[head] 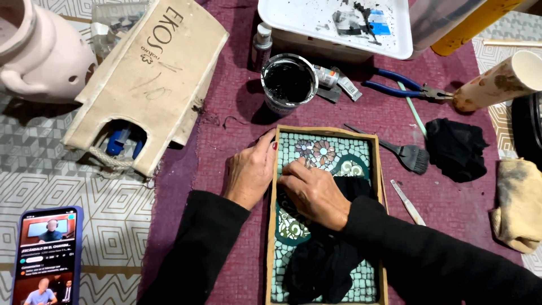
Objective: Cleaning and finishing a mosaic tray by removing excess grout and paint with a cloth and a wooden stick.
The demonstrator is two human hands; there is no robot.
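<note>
head view, right hand (pixel 314 194) perhaps pressing black cloth (pixel 323 261), mosaic tray (pixel 271 226)

You wear long black sleeves on both arms, the cuffs ending at the wrists and leaving both hands bare. Your left hand (pixel 249 175) shows a dark red painted thumbnail. Your right hand (pixel 314 192) has a silvery ring on one finger.

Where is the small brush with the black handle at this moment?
In the head view, the brush lies on the purple mat, just right of the mosaic tray, left of a black cloth and below the blue-handled pliers.
</note>
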